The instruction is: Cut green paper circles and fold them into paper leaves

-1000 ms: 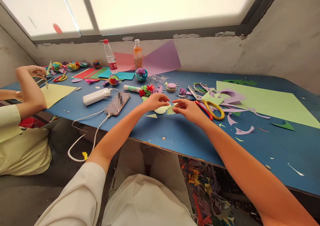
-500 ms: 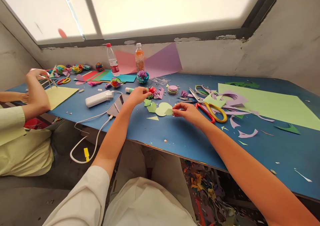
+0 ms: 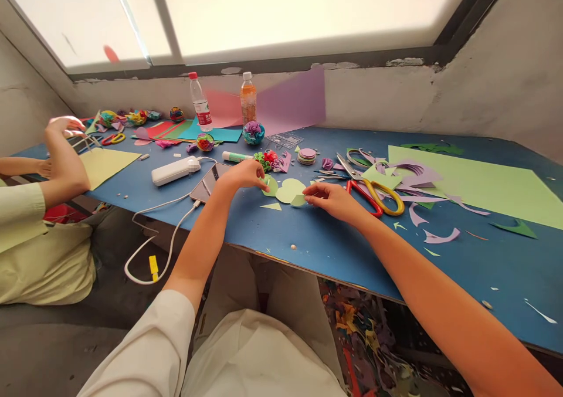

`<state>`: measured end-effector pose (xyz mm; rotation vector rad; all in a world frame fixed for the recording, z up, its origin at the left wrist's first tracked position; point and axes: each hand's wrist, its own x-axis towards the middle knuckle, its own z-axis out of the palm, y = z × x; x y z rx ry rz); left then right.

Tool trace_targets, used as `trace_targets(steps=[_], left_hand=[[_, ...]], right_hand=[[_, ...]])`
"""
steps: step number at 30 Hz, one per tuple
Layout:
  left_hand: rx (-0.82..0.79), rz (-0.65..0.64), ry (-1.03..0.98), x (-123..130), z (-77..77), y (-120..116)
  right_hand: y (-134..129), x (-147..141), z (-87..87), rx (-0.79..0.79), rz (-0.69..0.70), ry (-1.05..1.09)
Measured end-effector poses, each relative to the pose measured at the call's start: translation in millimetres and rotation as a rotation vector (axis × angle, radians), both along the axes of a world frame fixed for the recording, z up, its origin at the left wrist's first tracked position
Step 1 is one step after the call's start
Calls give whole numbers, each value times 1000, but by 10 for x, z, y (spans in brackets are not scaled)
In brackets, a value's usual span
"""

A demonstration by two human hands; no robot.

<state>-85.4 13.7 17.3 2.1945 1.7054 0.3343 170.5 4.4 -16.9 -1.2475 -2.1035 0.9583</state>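
Blue tabletop [image 3: 323, 238] | left hand [image 3: 250, 175]: parted, touching green piece [image 3: 271, 186] | right hand [image 3: 328, 200]: pinching folded paper [image 3: 298, 200]

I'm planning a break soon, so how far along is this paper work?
Partway, it seems. The blue-and-purple paper ball looks finished, and the stacked discs are cut. The left hand is at a green piece, the right hand at a folded piece. Left: green circles look unassembled; the large green sheet offers uncut paper.

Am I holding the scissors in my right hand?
No, your right hand holds a small green paper piece and the scissors lie on the table.
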Motion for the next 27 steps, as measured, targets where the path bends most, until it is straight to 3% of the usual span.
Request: trace_targets(steps=[8, 11, 19, 23, 25, 27], left_hand=[[-1, -154, 3, 177, -68, 17], [38, -155, -1, 216, -87, 28], [253, 150, -9, 119, -67, 43], [294, 220, -41, 144, -36, 27], [280, 106, -124, 209, -25, -4], [187, -115, -253, 302, -29, -47]], right_hand=[[-1, 17, -30, 138, -18, -132], [10, 14, -48, 164, -18, -153], [-15, 23, -32, 178, -34, -124], [-8, 20, -37, 118, 9, -62], [1, 7, -53, 90, 41, -34], [-2, -12, -72, 83, 68, -16]])
